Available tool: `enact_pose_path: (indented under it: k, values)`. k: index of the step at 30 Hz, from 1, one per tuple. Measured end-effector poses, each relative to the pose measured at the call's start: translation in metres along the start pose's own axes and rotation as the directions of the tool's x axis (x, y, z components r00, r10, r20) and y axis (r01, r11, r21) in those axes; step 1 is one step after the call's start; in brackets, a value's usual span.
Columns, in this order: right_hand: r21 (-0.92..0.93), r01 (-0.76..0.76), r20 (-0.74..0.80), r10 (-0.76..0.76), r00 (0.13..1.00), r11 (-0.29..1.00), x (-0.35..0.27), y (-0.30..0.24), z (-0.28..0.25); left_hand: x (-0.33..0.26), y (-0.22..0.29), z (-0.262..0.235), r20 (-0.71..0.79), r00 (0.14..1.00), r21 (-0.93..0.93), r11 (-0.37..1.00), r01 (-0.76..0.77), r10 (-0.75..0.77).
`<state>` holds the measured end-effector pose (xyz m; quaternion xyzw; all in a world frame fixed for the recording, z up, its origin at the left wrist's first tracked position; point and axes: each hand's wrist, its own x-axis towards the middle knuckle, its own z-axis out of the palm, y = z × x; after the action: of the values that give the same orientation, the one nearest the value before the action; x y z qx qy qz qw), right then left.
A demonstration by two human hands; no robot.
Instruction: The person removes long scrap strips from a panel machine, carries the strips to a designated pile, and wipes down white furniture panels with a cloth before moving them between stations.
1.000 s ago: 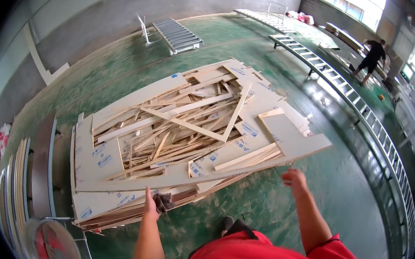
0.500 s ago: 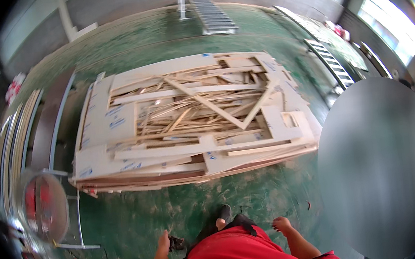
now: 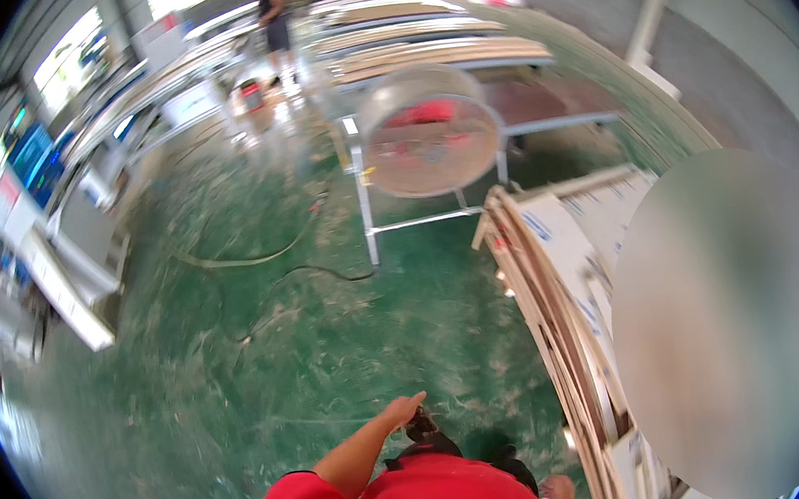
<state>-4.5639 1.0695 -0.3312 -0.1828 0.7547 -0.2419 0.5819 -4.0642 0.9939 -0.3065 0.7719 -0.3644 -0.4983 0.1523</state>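
My left hand point(image 3: 403, 410) reaches forward from the red sleeve, low in the middle, its fingers curled. A dark, crumpled-looking thing point(image 3: 422, 426) lies right against them; its kind is blurred. My right hand point(image 3: 558, 492) hangs low at my right side, beside the near end of a stack of boards point(image 3: 543, 289). It is smeared and partly cut off, so its fingers do not show. The stack has pale panels with blue marks on top and layered brown edges. Its right part is hidden behind a blurred oval patch.
Ahead stands a metal frame point(image 3: 366, 209) with a round, see-through blurred patch over it. A hose point(image 3: 247, 260) and a dark cable point(image 3: 330, 273) lie on the green floor point(image 3: 332, 352). Long boards point(image 3: 438, 53) rest on racks farther off, near a person in dark clothes point(image 3: 274, 21). White panels point(image 3: 61, 282) lean at left.
My view has swung left, so the board stack moved from ahead to my right side. The metal frame is now ahead. My left hand has come forward, the dark thing still beside it.
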Motion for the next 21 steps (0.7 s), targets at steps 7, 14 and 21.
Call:
enact_pose_path:
  k: [7,14,21]
  values:
    - [-0.576,0.31,0.393,-0.077,0.916,0.757,0.07,-0.16,0.218,-0.024,0.002,-0.144,-0.162,0.987,-0.378,0.922,-0.079,0.019]
    - [-0.696,0.403,0.491,-0.016,0.871,0.594,0.074,-0.295,0.473,-0.062,-0.108,-0.358,-0.284,0.948,-0.766,0.629,-0.135,-0.143]
    - [-0.62,0.622,0.735,0.077,0.674,0.478,0.074,-0.35,0.714,-0.105,-0.286,-0.306,-0.204,0.647,-0.646,0.598,0.475,-0.734]
